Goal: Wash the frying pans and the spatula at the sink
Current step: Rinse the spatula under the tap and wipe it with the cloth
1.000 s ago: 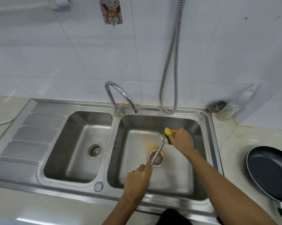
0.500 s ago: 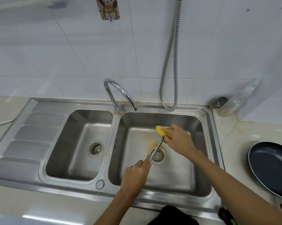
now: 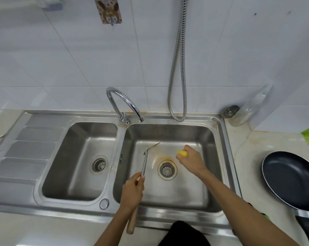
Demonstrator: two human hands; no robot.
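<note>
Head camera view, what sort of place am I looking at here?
Most likely a home kitchen, at the washing-up spot. A steel double sink with a drainboard sits under a curved tap against white wall tiles, and a dark frying pan rests on the counter to the right.

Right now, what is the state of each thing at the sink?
Spatula: held by left hand over the right basin.
Sponge: gripped in right hand, off the spatula.
Faucet: no water running.
Frying pan: on the counter, upright, empty.
</note>
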